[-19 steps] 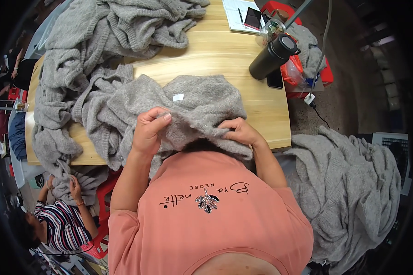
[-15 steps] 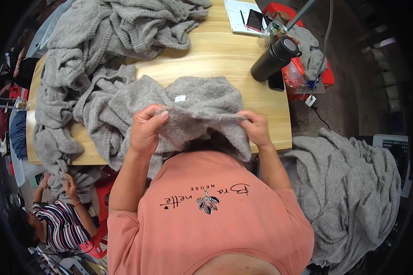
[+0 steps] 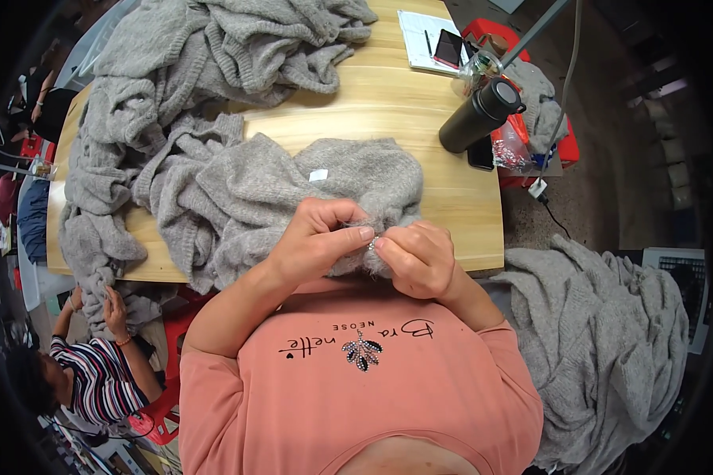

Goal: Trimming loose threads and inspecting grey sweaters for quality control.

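A grey knitted sweater [image 3: 293, 190] lies over the near edge of the wooden table, with a small white label [image 3: 318, 175] on it. Close together in front of my chest, both hands grip its near edge. My left hand [image 3: 325, 233] pinches the knit between thumb and fingers. Touching it, my right hand [image 3: 416, 257] is closed on the same edge, its thumb beside the left thumb. A bunched bit of the grey knit shows between the thumbs; the rest of what they hold is hidden by the fingers.
More grey sweaters [image 3: 238, 47] are heaped along the table's far and left sides. A black flask [image 3: 481, 115] stands at the right edge, near a phone [image 3: 449, 47] on papers. A large grey garment pile [image 3: 602, 332] sits at right. A co-worker in stripes [image 3: 107, 376] handles knitwear at lower left.
My hands have come together from holding the sweater's edge stretched apart. The stretched edge is now bunched between them.
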Demonstrator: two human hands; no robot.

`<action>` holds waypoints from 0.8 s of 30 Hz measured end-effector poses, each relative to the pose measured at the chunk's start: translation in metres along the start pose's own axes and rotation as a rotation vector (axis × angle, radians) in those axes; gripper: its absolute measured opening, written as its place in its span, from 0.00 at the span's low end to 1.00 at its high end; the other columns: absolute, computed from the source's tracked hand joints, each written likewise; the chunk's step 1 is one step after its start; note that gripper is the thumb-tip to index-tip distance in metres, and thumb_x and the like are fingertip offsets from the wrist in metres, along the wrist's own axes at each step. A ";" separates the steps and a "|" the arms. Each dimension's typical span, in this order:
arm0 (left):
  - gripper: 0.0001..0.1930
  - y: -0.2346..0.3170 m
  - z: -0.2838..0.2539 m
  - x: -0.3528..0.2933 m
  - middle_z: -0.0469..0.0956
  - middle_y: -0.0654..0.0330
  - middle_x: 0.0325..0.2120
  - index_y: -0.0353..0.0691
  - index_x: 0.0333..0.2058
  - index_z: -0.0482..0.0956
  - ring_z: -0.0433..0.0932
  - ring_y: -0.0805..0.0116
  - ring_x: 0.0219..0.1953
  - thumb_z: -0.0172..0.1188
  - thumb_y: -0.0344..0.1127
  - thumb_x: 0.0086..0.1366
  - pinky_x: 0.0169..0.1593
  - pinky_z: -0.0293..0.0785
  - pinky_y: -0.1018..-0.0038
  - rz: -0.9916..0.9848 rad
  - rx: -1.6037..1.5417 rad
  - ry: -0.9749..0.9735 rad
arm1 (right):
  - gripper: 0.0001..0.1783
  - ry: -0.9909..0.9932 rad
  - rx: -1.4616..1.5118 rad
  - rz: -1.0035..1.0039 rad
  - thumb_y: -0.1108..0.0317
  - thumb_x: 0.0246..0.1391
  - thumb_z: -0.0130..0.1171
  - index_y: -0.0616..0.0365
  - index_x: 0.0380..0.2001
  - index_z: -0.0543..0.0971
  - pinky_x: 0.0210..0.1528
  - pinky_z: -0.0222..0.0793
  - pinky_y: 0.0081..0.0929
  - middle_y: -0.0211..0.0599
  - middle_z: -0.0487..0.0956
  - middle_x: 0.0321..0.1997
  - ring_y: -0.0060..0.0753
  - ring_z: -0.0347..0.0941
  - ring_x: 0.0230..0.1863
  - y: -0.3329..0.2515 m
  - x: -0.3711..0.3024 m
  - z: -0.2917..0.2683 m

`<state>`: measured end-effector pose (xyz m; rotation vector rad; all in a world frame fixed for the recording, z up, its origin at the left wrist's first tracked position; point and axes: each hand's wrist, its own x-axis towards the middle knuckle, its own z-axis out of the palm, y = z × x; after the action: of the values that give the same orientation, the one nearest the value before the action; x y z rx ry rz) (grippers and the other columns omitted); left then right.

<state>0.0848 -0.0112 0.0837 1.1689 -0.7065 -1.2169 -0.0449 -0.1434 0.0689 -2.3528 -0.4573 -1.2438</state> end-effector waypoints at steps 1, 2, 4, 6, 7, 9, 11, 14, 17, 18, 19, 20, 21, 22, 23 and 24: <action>0.03 -0.002 -0.002 0.000 0.73 0.67 0.20 0.32 0.27 0.75 0.67 0.84 0.23 0.56 0.27 0.55 0.26 0.62 0.86 -0.011 -0.003 0.006 | 0.11 0.019 -0.005 -0.001 0.78 0.34 0.56 0.65 0.27 0.73 0.14 0.58 0.21 0.36 0.72 0.23 0.26 0.66 0.16 0.001 -0.002 0.004; 0.04 -0.003 -0.003 0.000 0.73 0.68 0.20 0.32 0.27 0.75 0.67 0.84 0.23 0.57 0.27 0.55 0.26 0.62 0.86 -0.020 -0.007 0.012 | 0.11 0.017 -0.003 -0.002 0.78 0.34 0.56 0.65 0.27 0.73 0.14 0.58 0.21 0.36 0.72 0.23 0.26 0.66 0.16 0.002 -0.004 0.006; 0.04 -0.008 -0.002 0.000 0.73 0.68 0.19 0.32 0.28 0.76 0.67 0.84 0.22 0.57 0.27 0.55 0.25 0.62 0.86 0.004 0.014 0.032 | 0.18 0.002 -0.029 0.066 0.82 0.31 0.53 0.64 0.34 0.72 0.19 0.64 0.25 0.40 0.73 0.26 0.34 0.69 0.20 0.002 -0.009 0.010; 0.04 -0.014 0.000 0.002 0.73 0.69 0.20 0.32 0.30 0.76 0.66 0.84 0.22 0.58 0.25 0.54 0.25 0.61 0.86 0.099 0.015 0.136 | 0.19 -0.010 -0.037 0.073 0.82 0.31 0.52 0.64 0.34 0.72 0.20 0.66 0.26 0.42 0.73 0.27 0.36 0.70 0.21 0.005 -0.012 0.014; 0.04 -0.015 -0.001 0.002 0.73 0.69 0.20 0.32 0.30 0.76 0.66 0.84 0.22 0.58 0.25 0.54 0.25 0.61 0.86 0.101 0.013 0.137 | 0.19 0.005 -0.056 0.075 0.82 0.31 0.52 0.65 0.34 0.71 0.20 0.66 0.27 0.42 0.73 0.27 0.36 0.70 0.21 0.006 -0.013 0.018; 0.05 -0.015 -0.006 0.002 0.74 0.67 0.23 0.31 0.30 0.77 0.67 0.84 0.23 0.59 0.24 0.53 0.26 0.63 0.86 0.050 -0.019 0.138 | 0.19 0.019 -0.071 0.073 0.82 0.31 0.51 0.65 0.34 0.71 0.20 0.66 0.27 0.42 0.73 0.27 0.36 0.69 0.21 0.007 -0.012 0.021; 0.05 -0.021 -0.014 0.003 0.75 0.66 0.24 0.31 0.29 0.77 0.68 0.83 0.25 0.59 0.24 0.53 0.27 0.64 0.86 0.042 -0.071 0.104 | 0.19 0.028 -0.073 0.041 0.82 0.30 0.51 0.66 0.34 0.71 0.20 0.66 0.27 0.43 0.73 0.27 0.36 0.69 0.21 0.006 -0.012 0.022; 0.04 -0.022 -0.018 0.001 0.76 0.65 0.25 0.31 0.29 0.77 0.70 0.83 0.26 0.60 0.23 0.52 0.29 0.66 0.85 0.023 -0.082 0.075 | 0.20 0.035 -0.070 0.021 0.82 0.30 0.51 0.66 0.35 0.71 0.20 0.66 0.27 0.43 0.73 0.27 0.36 0.69 0.21 0.008 -0.015 0.024; 0.05 -0.022 -0.017 0.001 0.76 0.65 0.25 0.30 0.29 0.77 0.70 0.83 0.26 0.60 0.24 0.52 0.29 0.66 0.86 0.022 -0.066 0.083 | 0.21 0.025 -0.043 0.029 0.82 0.30 0.52 0.65 0.35 0.71 0.19 0.66 0.27 0.42 0.73 0.27 0.35 0.69 0.21 0.007 -0.016 0.025; 0.05 -0.022 -0.016 0.001 0.76 0.65 0.24 0.30 0.29 0.77 0.70 0.83 0.25 0.61 0.24 0.51 0.28 0.66 0.86 0.030 -0.091 0.084 | 0.21 0.025 -0.044 0.028 0.82 0.30 0.52 0.65 0.35 0.71 0.19 0.66 0.27 0.42 0.73 0.27 0.35 0.69 0.21 0.008 -0.014 0.026; 0.05 -0.020 -0.017 0.001 0.76 0.65 0.24 0.30 0.29 0.77 0.70 0.83 0.25 0.61 0.24 0.51 0.28 0.66 0.86 0.031 -0.091 0.084 | 0.16 0.041 -0.038 0.027 0.82 0.32 0.53 0.65 0.32 0.71 0.17 0.64 0.25 0.41 0.72 0.25 0.33 0.69 0.19 0.009 -0.010 0.027; 0.06 -0.018 -0.018 0.001 0.76 0.65 0.23 0.31 0.29 0.77 0.70 0.83 0.25 0.61 0.24 0.51 0.27 0.66 0.86 0.018 -0.034 0.087 | 0.12 0.055 -0.031 0.028 0.81 0.34 0.55 0.65 0.29 0.72 0.15 0.62 0.22 0.39 0.72 0.24 0.30 0.69 0.17 0.009 -0.009 0.027; 0.06 -0.017 -0.018 0.000 0.76 0.66 0.22 0.31 0.29 0.77 0.70 0.83 0.24 0.62 0.24 0.50 0.27 0.66 0.86 0.005 0.023 0.090 | 0.12 0.054 -0.030 0.029 0.81 0.34 0.55 0.65 0.29 0.72 0.15 0.62 0.22 0.39 0.72 0.24 0.30 0.69 0.17 0.009 -0.011 0.028; 0.06 -0.017 -0.017 0.000 0.76 0.66 0.22 0.31 0.29 0.77 0.70 0.83 0.24 0.62 0.24 0.50 0.27 0.66 0.86 0.004 0.021 0.090 | 0.14 0.023 0.017 0.086 0.82 0.32 0.54 0.65 0.30 0.72 0.18 0.64 0.24 0.40 0.73 0.25 0.34 0.70 0.19 0.010 -0.014 0.029; 0.06 -0.017 -0.015 0.001 0.75 0.67 0.20 0.31 0.29 0.77 0.69 0.84 0.23 0.62 0.24 0.50 0.25 0.66 0.86 0.048 0.089 0.135 | 0.17 -0.007 0.065 0.144 0.83 0.31 0.53 0.65 0.32 0.73 0.20 0.66 0.26 0.42 0.74 0.27 0.37 0.70 0.22 0.010 -0.016 0.030; 0.06 -0.017 -0.015 0.001 0.74 0.68 0.18 0.31 0.28 0.78 0.68 0.85 0.22 0.63 0.25 0.49 0.24 0.65 0.86 0.092 0.157 0.180 | 0.17 -0.008 0.065 0.145 0.83 0.31 0.53 0.65 0.32 0.73 0.20 0.66 0.26 0.42 0.74 0.27 0.37 0.70 0.22 0.011 -0.015 0.030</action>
<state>0.0927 -0.0065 0.0632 1.3427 -0.7210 -0.9796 -0.0272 -0.1380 0.0393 -2.2928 -0.3180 -1.1370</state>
